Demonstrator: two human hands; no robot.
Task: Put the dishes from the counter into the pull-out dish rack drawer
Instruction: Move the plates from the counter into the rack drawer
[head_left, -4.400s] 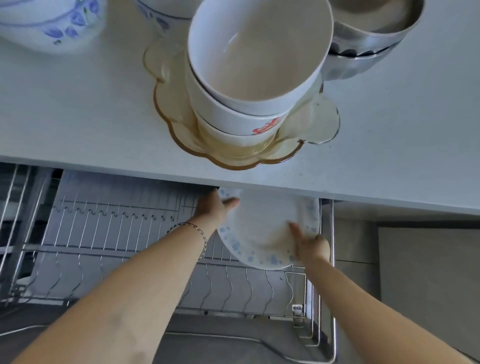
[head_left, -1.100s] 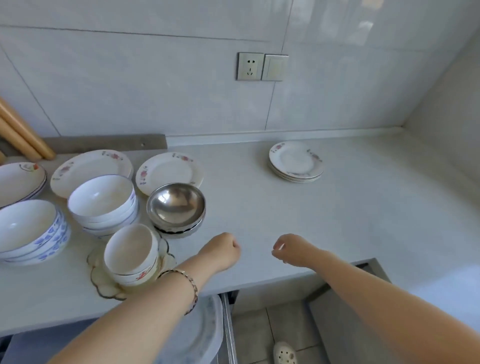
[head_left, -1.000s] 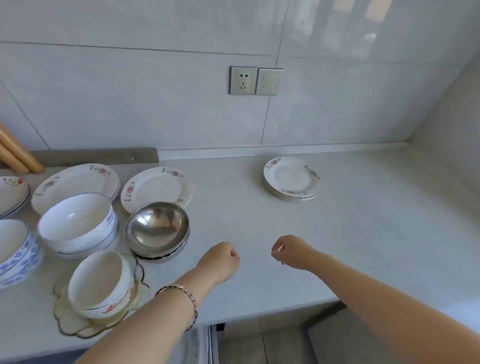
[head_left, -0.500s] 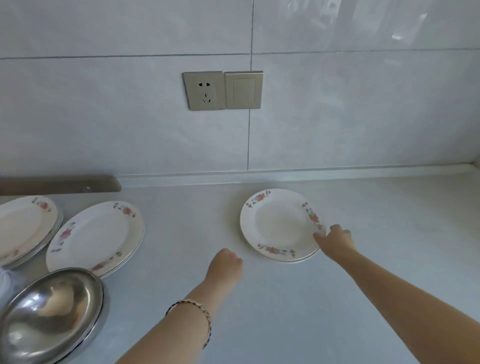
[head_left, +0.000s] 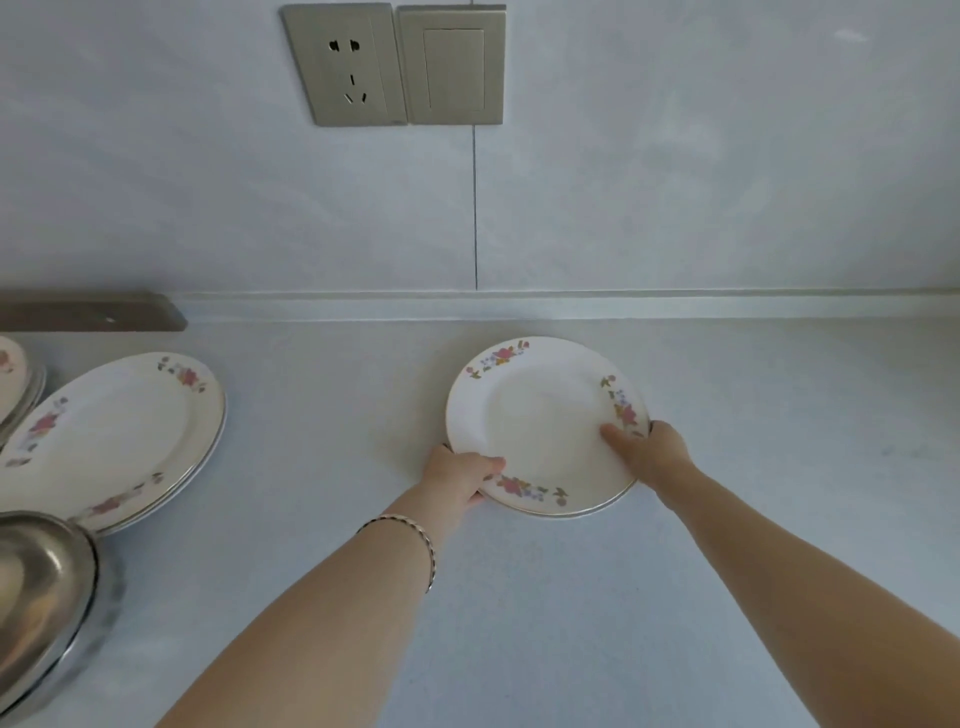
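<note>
Left hand (head_left: 457, 475), clenched before, reached round white flower-rimmed ceramic plate (head_left: 540, 421), grasped its near-left rim; right hand (head_left: 649, 447) gripped right rim. Plate faced up; round, no long axis.

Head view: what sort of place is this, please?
Probably a home kitchen. A pale counter runs along a tiled wall with a socket, and flowered plates and a steel bowl stand on it. The left hand and the right hand grip one small plate.
</note>
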